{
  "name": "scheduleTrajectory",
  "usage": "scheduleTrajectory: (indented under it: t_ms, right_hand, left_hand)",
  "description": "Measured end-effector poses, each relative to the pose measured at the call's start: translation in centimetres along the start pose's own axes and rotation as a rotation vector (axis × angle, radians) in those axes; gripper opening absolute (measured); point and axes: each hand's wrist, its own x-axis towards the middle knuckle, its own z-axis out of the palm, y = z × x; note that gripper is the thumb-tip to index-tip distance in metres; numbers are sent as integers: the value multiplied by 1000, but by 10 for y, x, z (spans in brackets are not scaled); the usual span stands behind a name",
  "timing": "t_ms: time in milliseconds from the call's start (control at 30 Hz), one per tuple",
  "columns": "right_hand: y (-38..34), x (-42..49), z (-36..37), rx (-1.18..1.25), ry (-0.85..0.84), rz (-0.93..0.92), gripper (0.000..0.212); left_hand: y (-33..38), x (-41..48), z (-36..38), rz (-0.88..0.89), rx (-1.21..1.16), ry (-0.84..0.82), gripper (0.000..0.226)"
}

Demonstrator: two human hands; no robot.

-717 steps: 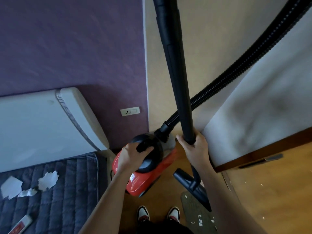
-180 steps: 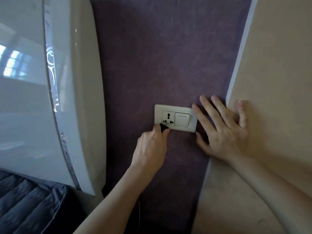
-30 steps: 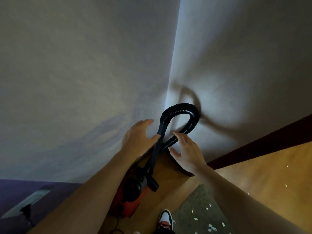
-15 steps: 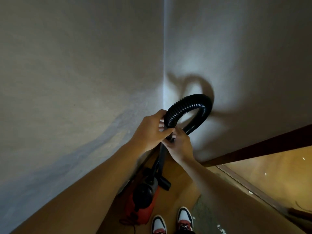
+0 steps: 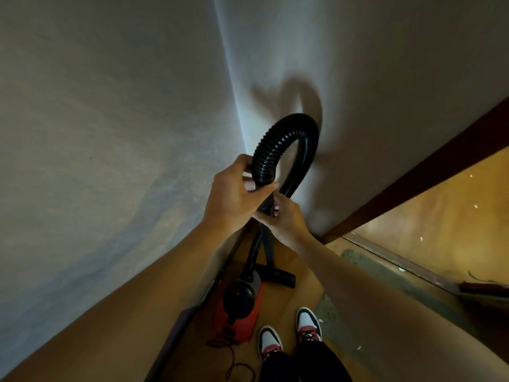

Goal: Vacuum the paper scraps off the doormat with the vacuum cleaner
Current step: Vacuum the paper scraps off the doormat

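In a pale-walled corner (image 5: 237, 111), the left hand (image 5: 234, 199) grips the black ribbed vacuum hose (image 5: 278, 139) just above the right hand (image 5: 283, 221), which clasps the black rigid wand (image 5: 268, 205).

Your left hand (image 5: 234, 194) grips the hose (image 5: 278, 150) just above your right hand (image 5: 286, 221), which holds the tube below it; the hose loops upward before the wall corner (image 5: 231, 106); the vacuum cleaner (image 5: 239, 310) sits on the floor below your hands, against the left wall, left of your shoes (image 5: 289, 332); the doormat (image 5: 385, 274) lies right of your feet, with paper scraps (image 5: 400, 269) on it.
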Motion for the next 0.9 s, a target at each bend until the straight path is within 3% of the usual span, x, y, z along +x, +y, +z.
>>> scheduleTrajectory:
  t_ms: [100,300,500,600,767,833,900]
  right_hand:
    - [1,-13,-6,17,1,-4,43]
    - [18,-69,-15,10,-13,36,24]
    - [45,-145,-32,77,-15,-5,37]
    - [65,-184,-58,13,-104,74,37]
    - [104,-260,-113,-40,-250,133,40]
    - [119,-291,-134,-71,-276,140,32]
    - [128,-319,-152,-84,-289,147,34]
  left_hand:
    - [13,-9,-2,-19,-17,50,39]
    - [23,-39,0,-168,-131,112,40]
    - [16,-80,16,-456,-297,91,54]
    - [30,-115,37,-493,-219,55,58]
    - [62,-181,81,-163,192,39,114]
    - [79,-203,97,88,427,-13,107]
    - [89,-220,116,454,655,-148,80]
